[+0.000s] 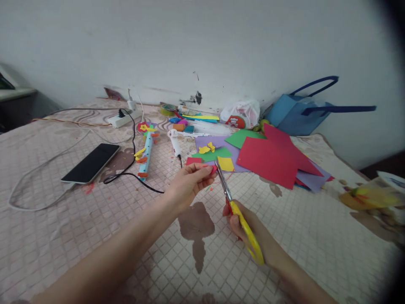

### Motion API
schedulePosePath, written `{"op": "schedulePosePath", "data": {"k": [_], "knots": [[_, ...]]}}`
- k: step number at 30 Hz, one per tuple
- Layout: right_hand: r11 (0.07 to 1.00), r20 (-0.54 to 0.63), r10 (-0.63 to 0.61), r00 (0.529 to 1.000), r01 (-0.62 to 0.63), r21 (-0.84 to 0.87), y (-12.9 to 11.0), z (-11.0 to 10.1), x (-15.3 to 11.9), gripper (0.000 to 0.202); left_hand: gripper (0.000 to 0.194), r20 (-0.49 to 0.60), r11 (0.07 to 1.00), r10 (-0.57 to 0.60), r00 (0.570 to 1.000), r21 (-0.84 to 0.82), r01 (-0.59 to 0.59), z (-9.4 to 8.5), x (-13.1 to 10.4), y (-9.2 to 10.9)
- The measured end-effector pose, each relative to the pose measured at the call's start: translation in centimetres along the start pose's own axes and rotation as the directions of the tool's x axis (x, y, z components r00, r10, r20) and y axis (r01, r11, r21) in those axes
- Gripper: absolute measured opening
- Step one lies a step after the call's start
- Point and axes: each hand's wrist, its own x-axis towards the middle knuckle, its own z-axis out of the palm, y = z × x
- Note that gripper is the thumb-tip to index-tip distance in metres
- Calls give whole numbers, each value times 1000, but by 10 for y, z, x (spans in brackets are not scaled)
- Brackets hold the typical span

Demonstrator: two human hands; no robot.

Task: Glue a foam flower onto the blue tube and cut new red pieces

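My left hand [196, 180] pinches a small piece of red paper [214, 169] between thumb and finger, over the middle of the table. My right hand [245, 219] is closed round the handles of a pair of scissors [242, 221] with a yellow handle and a red part below. The metal blades point up and away, and their tips are at the right edge of the red piece. I cannot tell whether the blades touch it. Just beyond lie a yellow square [225, 164], a green sheet [213, 155] and small yellow cut-outs [207, 148].
Large red sheets [268, 158] lie at the right. A white glue gun [175, 142] rests behind my left hand, its black cord running left. Left are a decorated light-blue strip [146, 154], a tablet [91, 164] and a power strip [125, 119]. A blue bag [294, 114] stands by the wall.
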Motion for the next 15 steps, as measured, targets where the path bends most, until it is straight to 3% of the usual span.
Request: {"op": "schedulePosePath", "data": {"k": [12,15], "knots": [[997,-51,-10,999,14,82,-7,9,5,49,7,-89,992,19,996,-126,-30,7,-4,-8],[999,-78,-41,996,43,23,-3,12,7,44,8,-129,987,34,991,-154,-53,11,-6,-10]]}}
